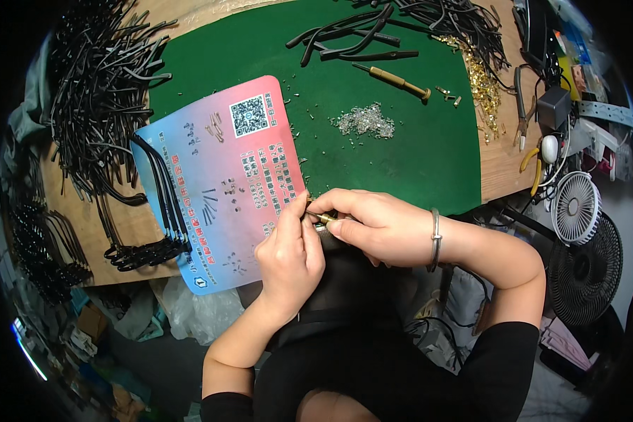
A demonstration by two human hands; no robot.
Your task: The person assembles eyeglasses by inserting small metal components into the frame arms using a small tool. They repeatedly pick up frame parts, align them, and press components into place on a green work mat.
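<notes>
R. hand (374,228) closed on brass-col. tool (325,219), betw. hands, tip twd. L. hand (290,250); L. fingers curled, can't tell if gripping. Tool nr. pink-blue card (278,105); beyond, green mat (401,172) w. clear-bits pile (364,122).

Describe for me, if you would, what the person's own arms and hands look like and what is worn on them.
The left hand and right hand are both ungloved. A silvery, rounded metal bangle circles the right wrist; none shows on the left. The forearms are bare, and plain black sleeves cover the upper arms, ending above the elbows.
</notes>
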